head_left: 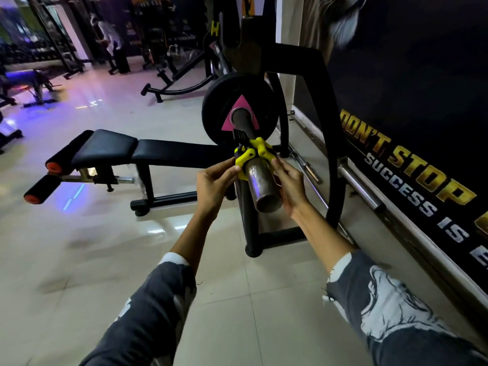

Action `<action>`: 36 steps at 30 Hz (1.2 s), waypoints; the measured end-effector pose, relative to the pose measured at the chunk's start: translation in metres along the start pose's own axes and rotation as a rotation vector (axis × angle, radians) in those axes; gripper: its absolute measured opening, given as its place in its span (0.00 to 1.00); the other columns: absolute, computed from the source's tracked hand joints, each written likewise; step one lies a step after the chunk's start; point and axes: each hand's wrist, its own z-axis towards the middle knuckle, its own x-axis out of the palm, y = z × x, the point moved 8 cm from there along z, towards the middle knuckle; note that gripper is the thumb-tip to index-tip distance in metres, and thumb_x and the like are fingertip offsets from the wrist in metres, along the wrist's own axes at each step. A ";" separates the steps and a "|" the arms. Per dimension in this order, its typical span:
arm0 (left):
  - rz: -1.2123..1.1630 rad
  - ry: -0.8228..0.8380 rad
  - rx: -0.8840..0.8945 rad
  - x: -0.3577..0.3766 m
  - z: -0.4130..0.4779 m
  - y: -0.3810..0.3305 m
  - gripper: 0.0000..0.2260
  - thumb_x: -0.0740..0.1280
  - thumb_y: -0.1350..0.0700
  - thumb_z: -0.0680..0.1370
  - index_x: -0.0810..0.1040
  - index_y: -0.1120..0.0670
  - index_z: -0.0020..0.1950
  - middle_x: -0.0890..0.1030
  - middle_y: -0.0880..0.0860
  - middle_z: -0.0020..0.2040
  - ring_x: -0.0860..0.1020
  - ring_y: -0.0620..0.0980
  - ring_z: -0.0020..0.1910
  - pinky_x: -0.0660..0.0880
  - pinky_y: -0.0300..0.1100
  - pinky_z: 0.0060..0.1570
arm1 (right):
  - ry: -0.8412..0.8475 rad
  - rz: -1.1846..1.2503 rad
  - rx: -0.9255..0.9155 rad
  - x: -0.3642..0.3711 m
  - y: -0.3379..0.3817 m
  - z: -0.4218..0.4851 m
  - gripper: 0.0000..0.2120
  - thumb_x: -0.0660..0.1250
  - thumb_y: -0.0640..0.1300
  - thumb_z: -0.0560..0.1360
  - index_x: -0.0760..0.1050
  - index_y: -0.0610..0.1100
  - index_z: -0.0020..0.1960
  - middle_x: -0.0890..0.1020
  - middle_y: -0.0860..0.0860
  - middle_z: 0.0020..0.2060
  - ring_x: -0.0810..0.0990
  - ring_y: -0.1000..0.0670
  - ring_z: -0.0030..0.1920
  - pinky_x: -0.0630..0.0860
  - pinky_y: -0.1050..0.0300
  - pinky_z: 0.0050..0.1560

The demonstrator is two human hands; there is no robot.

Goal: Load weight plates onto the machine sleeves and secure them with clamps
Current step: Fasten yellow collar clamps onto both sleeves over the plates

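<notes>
A steel sleeve points toward me from the black machine frame. One black weight plate with a pink triangle mark sits far up the sleeve. A yellow and black clamp wraps the sleeve partway along, apart from the plate, its black lever sticking up. My left hand pinches the clamp's left side with thumb and fingers. My right hand holds the clamp's right side, fingers curled alongside the sleeve.
A black padded bench with orange-capped rollers stands to the left. A loose barbell lies on the floor by the wall. A steel rail runs along the lettered wall on the right. More machines and a person stand far back.
</notes>
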 end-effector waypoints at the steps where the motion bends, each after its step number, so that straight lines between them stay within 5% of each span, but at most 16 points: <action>1: 0.011 -0.015 0.005 -0.001 0.013 0.001 0.14 0.67 0.64 0.76 0.76 0.64 0.61 0.82 0.58 0.53 0.82 0.45 0.49 0.78 0.36 0.46 | 0.015 0.007 0.004 0.002 -0.002 0.013 0.16 0.58 0.43 0.79 0.71 0.42 0.66 0.79 0.49 0.59 0.80 0.53 0.56 0.79 0.60 0.50; 4: 0.064 -0.027 0.022 -0.005 0.054 0.005 0.13 0.67 0.65 0.75 0.77 0.65 0.59 0.82 0.61 0.52 0.83 0.45 0.45 0.78 0.35 0.45 | -0.013 -0.022 0.037 -0.002 -0.014 0.054 0.17 0.60 0.44 0.78 0.71 0.42 0.66 0.79 0.46 0.59 0.79 0.48 0.57 0.78 0.55 0.55; 8: 0.102 -0.145 -0.019 -0.012 0.112 0.022 0.12 0.67 0.64 0.76 0.77 0.67 0.58 0.81 0.67 0.51 0.82 0.62 0.46 0.80 0.52 0.49 | -0.062 -0.024 0.061 0.000 -0.026 0.115 0.18 0.62 0.45 0.77 0.71 0.42 0.66 0.80 0.45 0.58 0.80 0.49 0.54 0.79 0.59 0.49; 11: 0.152 -0.202 -0.050 -0.017 0.148 0.028 0.12 0.68 0.63 0.75 0.78 0.66 0.58 0.82 0.66 0.48 0.81 0.53 0.40 0.81 0.42 0.43 | -0.085 -0.003 0.081 0.004 -0.033 0.159 0.18 0.62 0.43 0.77 0.71 0.40 0.66 0.78 0.43 0.59 0.78 0.46 0.57 0.77 0.59 0.47; 17: 0.173 -0.063 -0.139 -0.018 0.169 0.032 0.12 0.70 0.56 0.75 0.81 0.64 0.53 0.83 0.66 0.43 0.83 0.63 0.43 0.80 0.59 0.47 | -0.108 0.030 0.090 -0.006 -0.047 0.184 0.18 0.65 0.43 0.76 0.73 0.41 0.64 0.82 0.51 0.48 0.82 0.58 0.44 0.77 0.67 0.36; 20: 0.152 -0.101 -0.242 -0.015 0.182 0.015 0.22 0.68 0.38 0.71 0.81 0.57 0.48 0.84 0.59 0.42 0.84 0.57 0.39 0.82 0.49 0.36 | -0.124 0.090 0.092 -0.006 -0.049 0.182 0.18 0.65 0.42 0.76 0.73 0.41 0.64 0.82 0.49 0.51 0.81 0.54 0.48 0.77 0.67 0.38; 22: 0.293 -0.124 -0.236 -0.011 0.193 0.001 0.22 0.66 0.32 0.68 0.79 0.50 0.46 0.83 0.55 0.45 0.83 0.54 0.41 0.81 0.46 0.37 | -0.125 0.108 0.105 -0.004 -0.047 0.179 0.18 0.64 0.42 0.76 0.72 0.41 0.64 0.81 0.47 0.52 0.81 0.53 0.49 0.78 0.67 0.38; 26: 0.404 -0.142 -0.325 -0.012 0.201 -0.006 0.13 0.67 0.40 0.72 0.76 0.50 0.41 0.82 0.56 0.46 0.81 0.52 0.39 0.80 0.44 0.35 | -0.129 0.051 0.134 0.000 -0.040 0.171 0.18 0.64 0.42 0.76 0.71 0.40 0.66 0.79 0.42 0.59 0.80 0.49 0.54 0.79 0.64 0.45; 29: 0.139 -0.082 -0.532 -0.017 0.190 0.013 0.19 0.70 0.44 0.72 0.77 0.59 0.51 0.81 0.60 0.50 0.83 0.56 0.41 0.82 0.47 0.36 | -0.252 -0.386 -0.231 -0.002 0.013 0.167 0.25 0.68 0.41 0.74 0.67 0.39 0.68 0.72 0.42 0.67 0.71 0.46 0.67 0.69 0.56 0.66; 31: 0.034 0.038 -0.629 -0.010 0.181 0.024 0.25 0.68 0.42 0.73 0.75 0.61 0.59 0.80 0.62 0.53 0.82 0.58 0.47 0.81 0.51 0.43 | -0.183 -0.786 -0.536 0.019 0.058 0.172 0.35 0.72 0.43 0.70 0.60 0.39 0.72 0.64 0.42 0.72 0.59 0.44 0.74 0.57 0.53 0.73; 34: -0.117 0.098 -0.696 -0.001 0.175 0.034 0.27 0.66 0.43 0.75 0.71 0.64 0.63 0.77 0.64 0.58 0.79 0.59 0.52 0.77 0.56 0.54 | 0.120 -1.231 -0.505 0.048 0.071 0.196 0.47 0.74 0.48 0.67 0.49 0.43 0.75 0.51 0.45 0.76 0.47 0.44 0.76 0.48 0.43 0.75; 36: -0.212 0.065 -0.723 -0.002 0.175 0.040 0.27 0.65 0.46 0.77 0.69 0.66 0.64 0.76 0.64 0.60 0.78 0.59 0.53 0.76 0.53 0.53 | 0.199 -1.229 -0.441 0.050 0.065 0.202 0.48 0.75 0.45 0.66 0.48 0.45 0.76 0.50 0.47 0.77 0.47 0.46 0.76 0.51 0.45 0.75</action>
